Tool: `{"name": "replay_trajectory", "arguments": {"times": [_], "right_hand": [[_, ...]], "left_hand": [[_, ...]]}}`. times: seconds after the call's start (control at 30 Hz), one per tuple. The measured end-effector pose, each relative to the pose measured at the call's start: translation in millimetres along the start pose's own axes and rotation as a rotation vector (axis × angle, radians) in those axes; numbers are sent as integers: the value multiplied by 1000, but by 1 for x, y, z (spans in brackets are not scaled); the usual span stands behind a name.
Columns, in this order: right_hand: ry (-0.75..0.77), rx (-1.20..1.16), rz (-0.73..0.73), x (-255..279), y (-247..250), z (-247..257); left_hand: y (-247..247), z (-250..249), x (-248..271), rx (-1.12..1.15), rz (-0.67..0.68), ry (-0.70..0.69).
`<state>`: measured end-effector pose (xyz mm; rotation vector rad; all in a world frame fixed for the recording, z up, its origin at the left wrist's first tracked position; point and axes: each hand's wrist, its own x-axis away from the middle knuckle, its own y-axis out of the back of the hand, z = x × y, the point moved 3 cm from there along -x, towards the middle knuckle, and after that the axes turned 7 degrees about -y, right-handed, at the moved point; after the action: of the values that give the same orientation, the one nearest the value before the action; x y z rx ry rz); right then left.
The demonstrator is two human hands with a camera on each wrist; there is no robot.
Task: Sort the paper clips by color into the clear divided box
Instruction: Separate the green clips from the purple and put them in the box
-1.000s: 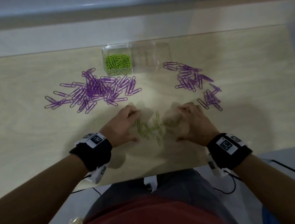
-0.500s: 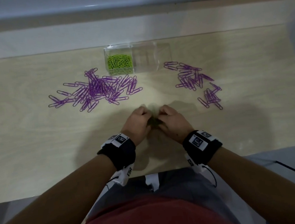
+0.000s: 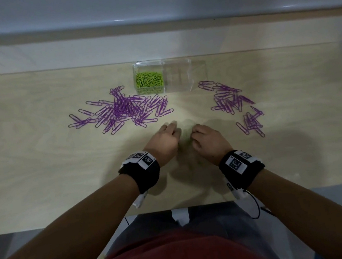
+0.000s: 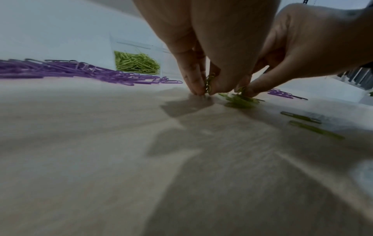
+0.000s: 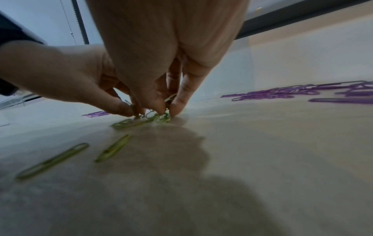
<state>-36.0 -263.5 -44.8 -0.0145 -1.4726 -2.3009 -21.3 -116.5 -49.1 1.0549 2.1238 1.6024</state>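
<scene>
The clear divided box (image 3: 187, 74) stands at the table's far middle; its left cell holds green paper clips (image 3: 149, 80) (image 4: 137, 63), the right cell looks bare. My left hand (image 3: 165, 139) (image 4: 206, 91) and right hand (image 3: 207, 141) (image 5: 164, 110) meet fingertip to fingertip on the table in front of it. Each pinches green clips from a small bunch (image 4: 241, 99) (image 5: 141, 122) between them. Two loose green clips (image 5: 84, 155) (image 4: 308, 124) lie nearer me.
A large spread of purple clips (image 3: 124, 111) lies left of the box and a smaller one (image 3: 233, 102) to its right, both on the pale wooden table (image 3: 41, 166). A wall runs behind the table's far edge.
Both hands drew together, raking the scattered green clips into one bunch, then slid slightly away from me. Only two green clips stay loose behind them.
</scene>
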Motion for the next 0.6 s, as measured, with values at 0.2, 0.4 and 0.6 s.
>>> {"name": "replay_trajectory", "arguments": {"times": [0.2, 0.4, 0.6], "right_hand": [[-91, -265, -111, -9, 16, -16], [-163, -409, -235, -65, 72, 5], [15, 64, -154, -168, 92, 55]], "left_hand": [[19, 16, 6, 377, -288, 162], [95, 66, -15, 460, -633, 309], [118, 115, -55, 312, -420, 449]]}}
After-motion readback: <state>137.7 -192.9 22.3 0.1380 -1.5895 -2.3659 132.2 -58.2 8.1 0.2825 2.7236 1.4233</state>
